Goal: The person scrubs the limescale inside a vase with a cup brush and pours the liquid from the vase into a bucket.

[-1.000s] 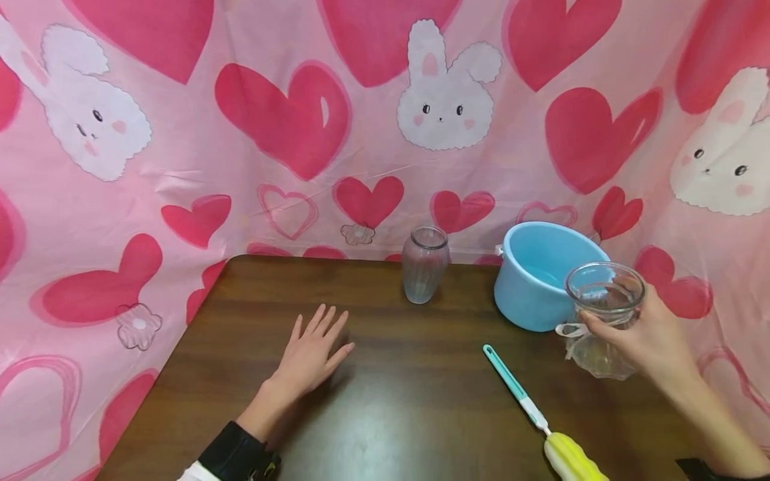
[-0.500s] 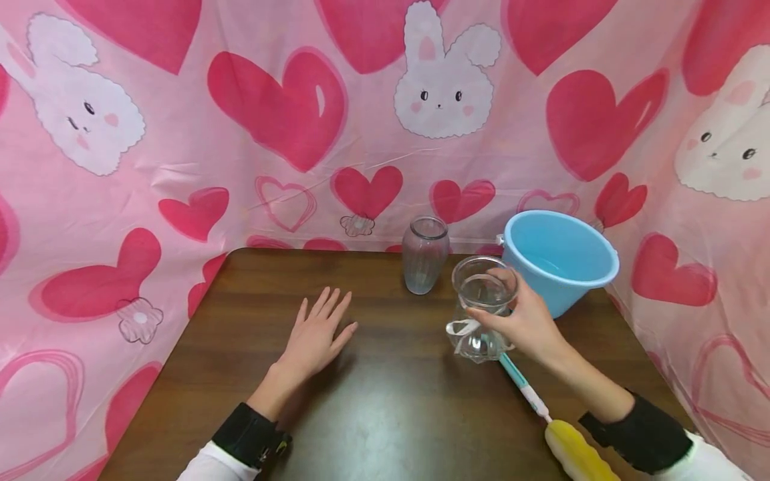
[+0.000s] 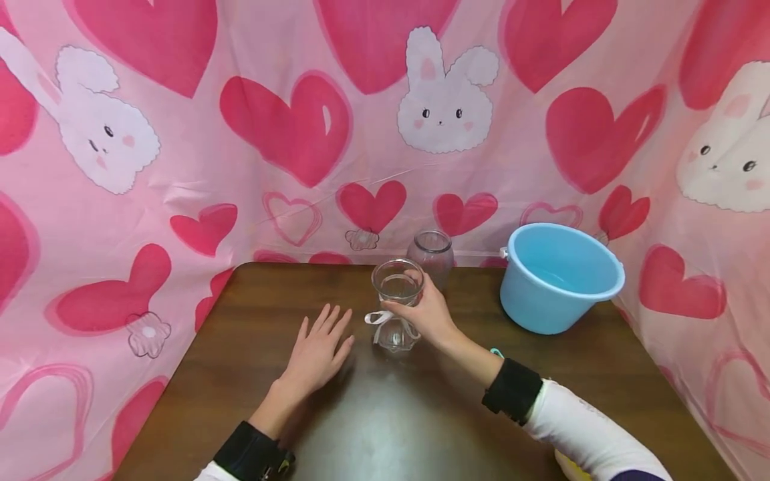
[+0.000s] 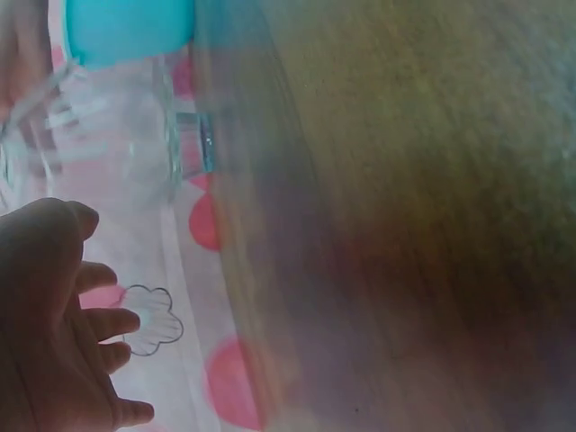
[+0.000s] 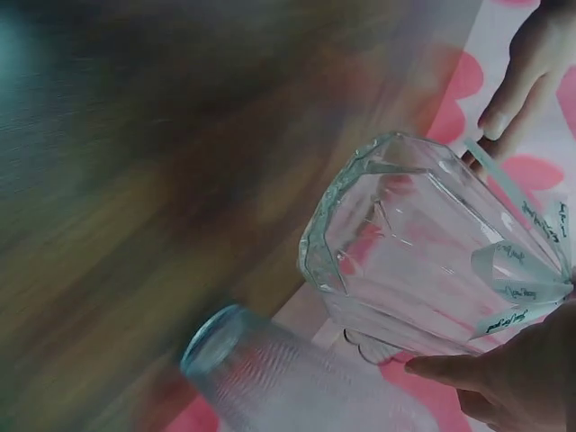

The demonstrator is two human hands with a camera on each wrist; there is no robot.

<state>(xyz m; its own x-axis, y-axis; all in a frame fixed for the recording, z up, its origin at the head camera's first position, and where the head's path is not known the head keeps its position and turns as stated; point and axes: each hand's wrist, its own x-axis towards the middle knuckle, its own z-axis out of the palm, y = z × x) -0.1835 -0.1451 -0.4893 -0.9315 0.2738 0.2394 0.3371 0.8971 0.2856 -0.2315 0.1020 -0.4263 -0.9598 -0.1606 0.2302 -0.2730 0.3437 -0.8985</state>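
So, the jar point(image 3: 396, 333), a clear glass one with a wide rim, is in the right hand point(image 3: 432, 315), thumb and fingers curled round its neck, mouth up. It's over the middle of the table point(image 3: 367, 421), though I can't tell if its base touches the wood. A white ribbon point(image 3: 379, 317) is tied in a bow round the neck, and up close it's got dark lettering on it. Just behind, partly blocked by the jar, there's a ribbed vase point(image 3: 438, 259). Left hand point(image 3: 319, 349) is right beside the jar, holding nothing, fingers spread wide; can't tell if the palm rests on the table. Off to the right is a blue bucket point(image 3: 535, 304), well apart from the jar. The right arm mostly hides a brush point(image 3: 568, 466), just a yellow bit and teal tip peeking out. Behind everything hangs a pink backdrop point(image 3: 373, 157) with hearts and bunnies.
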